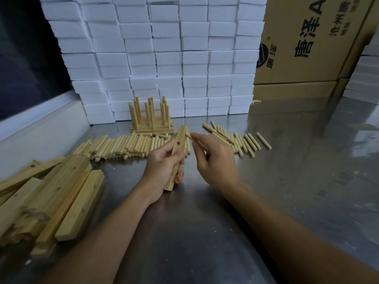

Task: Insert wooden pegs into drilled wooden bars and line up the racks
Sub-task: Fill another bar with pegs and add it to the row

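Drilled pale wooden bar (178, 158) held above the grey metal table (205, 232), tilted with far end up, one empty hole showing mid-face. Left hand (162, 171) wraps its lower half, fingers curled round it, thumb on the front face. Right hand (213, 160) just beside, fingertips pinching a short round wooden peg (188, 135) whose tip sits at the bar's top hole; how deep it goes, cannot tell. Near left on the table: loose heap of flat drilled wooden bars (61, 193), overlapping, several with holes visible. Farther, behind the hands: long row of loose wooden pegs (123, 146) lying side by side, and to the right a smaller scatter of wooden pegs (240, 138), some crossing. Behind those, finished wooden racks (150, 117) with upright pegs, standing close together against the back stack. Far back: wall of stacked white foam blocks (164, 58), touching the table. Far right: brown cardboard boxes (307, 48) with black printed characters, stacked. One stray peg (256, 101) lies at the box's foot.
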The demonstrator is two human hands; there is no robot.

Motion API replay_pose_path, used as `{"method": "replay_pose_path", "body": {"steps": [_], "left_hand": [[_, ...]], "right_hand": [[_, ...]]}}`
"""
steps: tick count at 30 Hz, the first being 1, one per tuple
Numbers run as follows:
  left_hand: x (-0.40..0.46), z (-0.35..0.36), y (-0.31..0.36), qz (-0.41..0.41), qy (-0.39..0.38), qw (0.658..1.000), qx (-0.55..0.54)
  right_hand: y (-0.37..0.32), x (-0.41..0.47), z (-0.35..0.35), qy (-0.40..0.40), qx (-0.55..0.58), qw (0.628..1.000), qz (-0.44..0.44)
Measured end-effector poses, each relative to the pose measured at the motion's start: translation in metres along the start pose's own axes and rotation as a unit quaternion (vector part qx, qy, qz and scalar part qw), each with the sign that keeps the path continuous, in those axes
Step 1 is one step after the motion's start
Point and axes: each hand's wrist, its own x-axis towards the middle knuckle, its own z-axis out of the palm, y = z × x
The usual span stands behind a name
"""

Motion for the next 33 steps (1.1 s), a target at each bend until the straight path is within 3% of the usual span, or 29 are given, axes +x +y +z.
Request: {"method": "replay_pose_path", "body": {"steps": [9, 16, 20, 24, 27, 29, 31, 33], "left_hand": [[-0.004, -0.009, 0.010, 0.013, -0.007, 0.995, 0.102], [-0.007, -0.005, 0.013, 0.014, -0.005, 0.992, 0.127], [-0.007, -0.004, 0.014, -0.001, -0.010, 0.988, 0.153], [-0.005, -0.006, 0.011, -0.007, -0.014, 0.986, 0.168], [-0.006, -0.008, 0.011, -0.008, -0.014, 0.983, 0.184], [-0.007, -0.007, 0.013, -0.001, -0.020, 0.978, 0.206], [-0.008, -0.006, 0.015, 0.014, -0.023, 0.973, 0.228], [-0.008, -0.006, 0.014, 0.017, -0.023, 0.970, 0.241]], "right_hand": [[0.008, 0.007, -0.007, -0.054, -0.063, 0.996, -0.023], [0.007, 0.002, -0.003, -0.029, -0.094, 0.993, -0.063], [0.007, -0.001, -0.001, -0.031, -0.093, 0.994, -0.044], [0.004, 0.000, 0.002, -0.051, -0.045, 0.996, 0.062], [0.002, 0.008, 0.002, -0.074, 0.058, 0.976, 0.198], [0.004, 0.012, -0.003, -0.096, 0.160, 0.935, 0.301], [0.006, 0.015, -0.009, -0.125, 0.276, 0.865, 0.400], [0.008, 0.016, -0.013, -0.148, 0.329, 0.822, 0.440]]}}
